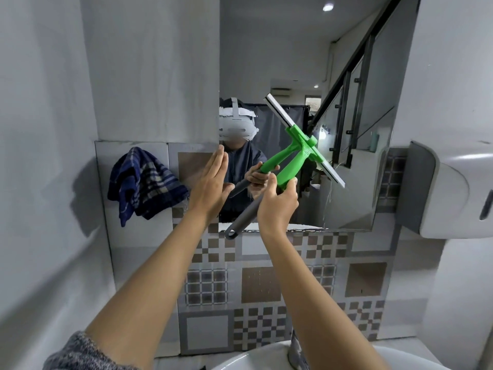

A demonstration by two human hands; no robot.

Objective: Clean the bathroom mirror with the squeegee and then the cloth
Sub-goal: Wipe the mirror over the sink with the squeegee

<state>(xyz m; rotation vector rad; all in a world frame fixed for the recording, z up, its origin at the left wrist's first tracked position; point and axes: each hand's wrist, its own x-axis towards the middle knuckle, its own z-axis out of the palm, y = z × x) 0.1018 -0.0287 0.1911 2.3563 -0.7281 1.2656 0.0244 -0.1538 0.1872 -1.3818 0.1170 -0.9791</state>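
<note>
The mirror point(280, 57) hangs on the wall ahead, its lower edge just above the patterned tiles. My right hand point(277, 206) grips the green and grey squeegee point(290, 166) by its handle. Its blade lies tilted against the glass, running from upper left to lower right. My left hand point(210, 180) is flat with fingers together, resting at the mirror's left edge. A blue plaid cloth point(144, 182) hangs on the wall left of the mirror, apart from both hands.
A white wall dispenser point(453, 188) juts out at the right. The white sink rim point(256, 356) and a tap point(296, 353) sit below my arms. A grey wall closes the left side.
</note>
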